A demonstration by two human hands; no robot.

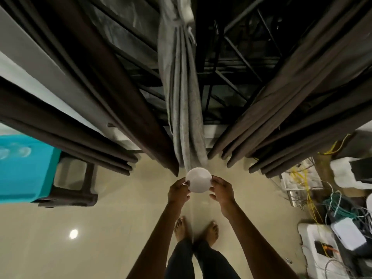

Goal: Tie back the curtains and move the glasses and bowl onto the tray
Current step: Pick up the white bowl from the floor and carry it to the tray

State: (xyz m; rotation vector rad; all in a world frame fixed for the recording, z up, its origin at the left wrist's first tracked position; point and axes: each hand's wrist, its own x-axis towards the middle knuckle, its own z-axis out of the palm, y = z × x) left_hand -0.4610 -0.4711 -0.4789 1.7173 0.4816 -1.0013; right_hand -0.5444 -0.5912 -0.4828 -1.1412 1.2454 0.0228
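Observation:
A small white bowl point(198, 179) is held out in front of me above the floor. My left hand point(178, 190) pinches its left rim and my right hand point(221, 189) pinches its right rim. Straight ahead hangs a grey curtain point(184, 101), gathered and knotted near its top. Dark brown curtains hang to the left point(112, 93) and to the right point(291, 109) of it, in front of a dark barred window. At the far left, two clear glasses point(14, 153) stand on a teal surface point(30, 174), blurred.
A dark stool frame point(78, 190) stands under the teal surface at left. At right lie white foam blocks point(314, 234), tangled yellow and green cables point(334, 206) and boxes. My bare feet stand on beige floor tiles point(90, 248).

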